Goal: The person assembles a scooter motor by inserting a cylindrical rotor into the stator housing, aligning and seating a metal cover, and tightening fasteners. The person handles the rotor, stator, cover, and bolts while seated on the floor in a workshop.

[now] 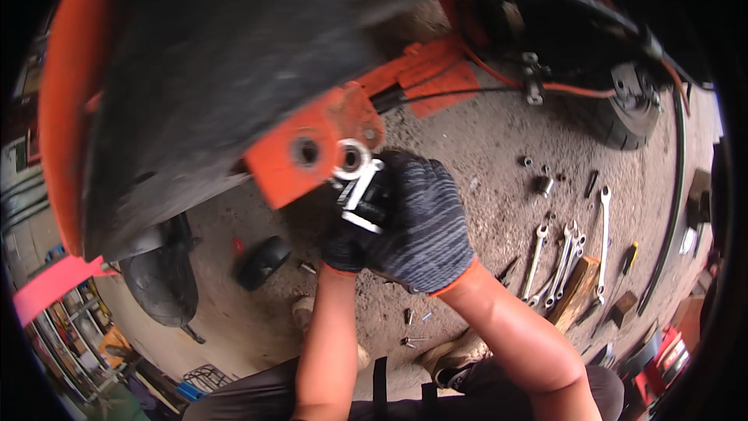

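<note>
My right hand point(428, 218), in a dark grey knit glove with an orange cuff, is closed around a bright angular metal piece point(358, 193), blurred and partly covered by the fingers. Close against it on the left is my left hand point(340, 248), also gloved; its fingers are mostly hidden behind the metal piece and the right hand. Just above the metal piece, a shiny ring point(353, 143) sits beside the orange metal bracket point(284, 183) of a machine. A round hole shows in that bracket. The machine's large dark body point(210, 54) spreads over the upper left.
Several wrenches point(536, 261) lie on the ground to the right, near a wooden block point(575, 292), a yellow-handled screwdriver point(632, 256) and a socket point(545, 185). Loose bolts point(410, 316) lie below my hands. A black roller point(265, 263) rests left; a tyre point(626, 126) stands upper right.
</note>
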The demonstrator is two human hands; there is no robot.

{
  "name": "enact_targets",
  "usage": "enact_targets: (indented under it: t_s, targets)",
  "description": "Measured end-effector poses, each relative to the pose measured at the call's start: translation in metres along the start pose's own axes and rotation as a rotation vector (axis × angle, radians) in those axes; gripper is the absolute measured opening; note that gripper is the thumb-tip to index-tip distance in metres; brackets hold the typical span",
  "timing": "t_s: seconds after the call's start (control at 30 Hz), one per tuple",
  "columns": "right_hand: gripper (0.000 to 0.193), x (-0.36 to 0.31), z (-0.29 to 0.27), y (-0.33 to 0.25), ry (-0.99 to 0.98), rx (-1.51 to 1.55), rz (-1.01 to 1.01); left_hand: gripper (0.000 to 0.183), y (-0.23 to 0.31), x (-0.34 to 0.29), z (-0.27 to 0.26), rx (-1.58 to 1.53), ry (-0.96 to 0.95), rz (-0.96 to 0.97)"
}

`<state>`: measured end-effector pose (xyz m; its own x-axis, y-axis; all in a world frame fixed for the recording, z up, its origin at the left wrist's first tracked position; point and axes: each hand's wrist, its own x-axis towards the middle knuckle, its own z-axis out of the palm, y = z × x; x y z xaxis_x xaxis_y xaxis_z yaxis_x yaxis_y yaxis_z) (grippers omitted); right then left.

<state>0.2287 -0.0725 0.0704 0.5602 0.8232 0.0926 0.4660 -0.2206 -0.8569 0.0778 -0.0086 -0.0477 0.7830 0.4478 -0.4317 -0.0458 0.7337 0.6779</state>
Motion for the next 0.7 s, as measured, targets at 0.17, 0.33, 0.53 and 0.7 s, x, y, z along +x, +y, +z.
enact_targets:
  t_s: [0.17,0.33,0.53,0.7]
  targets:
    - [0.052,0.009,-0.008,-0.022,-0.094,0.118,0.032,0.060,0.010,-0.022,-0.020,0.497,0.120,0.078]
    - [0.065,-0.005,0.013,-0.015,-0.074,0.234,0.224,0.074,0.055,-0.051,0.037,0.725,0.462,0.880]
    - [0.083,-0.010,0.013,-0.006,-0.058,0.275,0.203,0.078,0.087,-0.057,0.067,1.254,0.395,0.810]
    - [0.074,-0.010,0.013,-0.010,-0.021,0.260,0.103,0.061,0.085,-0.056,0.080,1.202,0.465,0.784]
